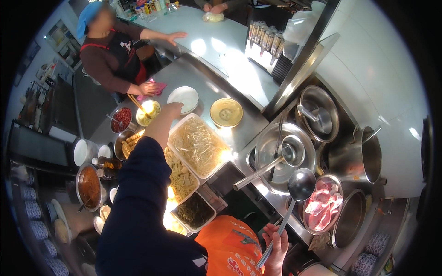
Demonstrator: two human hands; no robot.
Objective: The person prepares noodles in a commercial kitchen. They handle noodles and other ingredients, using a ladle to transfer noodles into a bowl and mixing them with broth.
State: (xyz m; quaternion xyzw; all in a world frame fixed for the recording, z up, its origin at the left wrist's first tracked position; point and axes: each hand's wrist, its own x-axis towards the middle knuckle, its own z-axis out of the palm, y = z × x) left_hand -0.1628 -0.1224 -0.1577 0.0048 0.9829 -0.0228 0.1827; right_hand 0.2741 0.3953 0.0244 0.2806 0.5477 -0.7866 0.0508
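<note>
My left hand point(171, 111) reaches across the counter to a white bowl point(184, 98) and grips its near rim; the fingers under it are hidden. My right hand point(277, 243) is closed around the long handle of a metal ladle point(301, 184). The ladle's dark, round head is raised over the stove side, by a metal basin of raw meat point(323, 207). A yellowish bowl point(226, 113) stands right of the white bowl. Just below my left hand lie a tray of bean sprouts point(198, 145) and a tray of pale shredded food point(181, 174).
A co-worker point(115, 51) stands across the counter, one hand on a pink cloth point(155, 88). A strainer point(292, 151) rests over a wide metal basin point(260, 138). A tall pot point(345, 155) stands right. Left are a red-filled bowl point(122, 117), bottles point(108, 163) and a sauce basin point(89, 186).
</note>
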